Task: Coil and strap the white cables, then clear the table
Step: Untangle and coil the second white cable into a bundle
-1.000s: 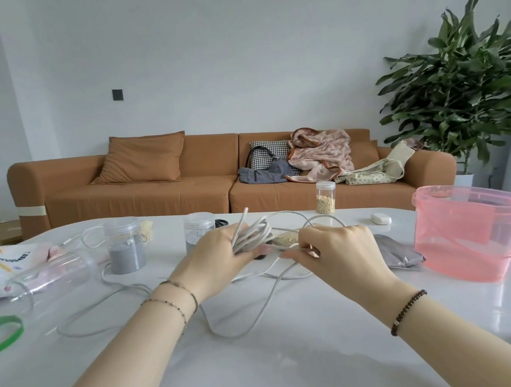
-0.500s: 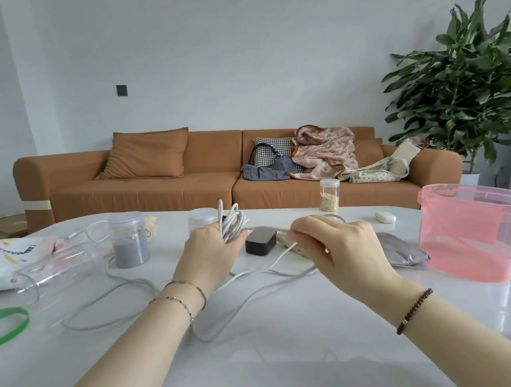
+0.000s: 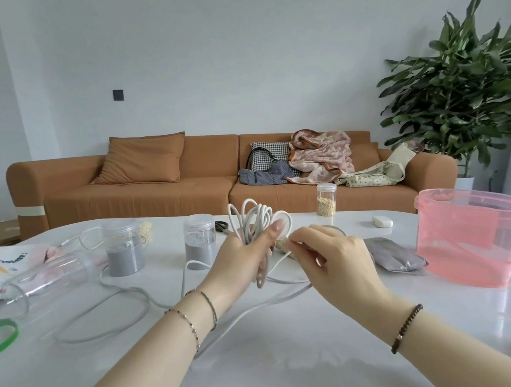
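- The left hand [image 3: 240, 259] is raised just above the glossy white tabletop [image 3: 290, 366]. Its grip is closed round a bundle of loops of the thin white cable [image 3: 257, 220], and the loops stand upright out of the fist.
- The right hand [image 3: 336, 258] is just beside the left. Its grip pinches a strand of the same cable where it leaves the bundle.
- The rest of the cable trails down from the hands and lies in loose curves on the tabletop to the left. It runs near a clear plastic jar of grey powder [image 3: 124, 252] and a second grey-powder jar [image 3: 199, 244].
- A translucent pink plastic bucket [image 3: 475, 238] stands at the right, with a crumpled grey foil pouch [image 3: 396, 254] just beside it.
- A small clear jar of beige grains [image 3: 326, 200] stands at the far edge.
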The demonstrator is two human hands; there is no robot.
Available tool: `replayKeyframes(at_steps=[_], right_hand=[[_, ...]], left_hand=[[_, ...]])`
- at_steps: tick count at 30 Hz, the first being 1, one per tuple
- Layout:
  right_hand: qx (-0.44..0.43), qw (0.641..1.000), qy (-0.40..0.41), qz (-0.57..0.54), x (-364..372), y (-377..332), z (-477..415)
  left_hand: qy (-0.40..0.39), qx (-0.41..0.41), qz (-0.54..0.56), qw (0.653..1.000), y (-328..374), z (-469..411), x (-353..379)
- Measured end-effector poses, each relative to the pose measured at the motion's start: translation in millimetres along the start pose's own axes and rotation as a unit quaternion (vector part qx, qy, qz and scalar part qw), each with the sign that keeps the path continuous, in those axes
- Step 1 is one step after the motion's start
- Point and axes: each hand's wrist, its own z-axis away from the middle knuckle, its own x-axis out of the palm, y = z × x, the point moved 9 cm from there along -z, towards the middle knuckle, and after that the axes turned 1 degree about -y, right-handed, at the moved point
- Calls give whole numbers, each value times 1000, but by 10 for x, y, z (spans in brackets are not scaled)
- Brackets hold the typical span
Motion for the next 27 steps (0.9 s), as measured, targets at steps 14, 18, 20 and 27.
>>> replayKeyframes(at_steps=[14,18,20,27], right_hand=[[-101,994,50,0,-97,-264,49],[-147,986,2,78,8,-262,67],[-150,985,-16,85,48,-268,75],[-39,997,-14,65,40,-61,14]], left_hand=[[-69,-59,126,988,-65,22,155],[-101,-110,102,983,-134,63,207],[-98,-129,99,982,-164,82,216],[33,-70,177,981,-92,0,-30]])
